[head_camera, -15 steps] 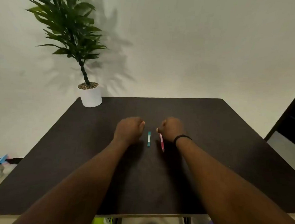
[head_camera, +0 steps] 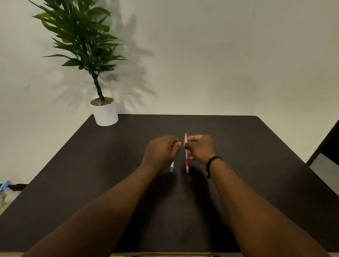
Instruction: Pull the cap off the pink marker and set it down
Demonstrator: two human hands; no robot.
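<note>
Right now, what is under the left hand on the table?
A teal pen lies on the dark table under the left hand. Only its near end shows; the rest is covered by the hand, whose curled fingers do not visibly grip it.

Table (head_camera: 260,171): dark matt top, smooth, faint wood-like grain. Pink pen (head_camera: 186,158) w/ glossy plastic look. Teal pen (head_camera: 171,167) plastic too, partly hidden. Far left pot (head_camera: 106,116): smooth matt white, gravel on top. Wristband (head_camera: 211,163): black, matt, cloth-like.

Pink pen (head_camera: 186,152) — now lifted, upright
</note>
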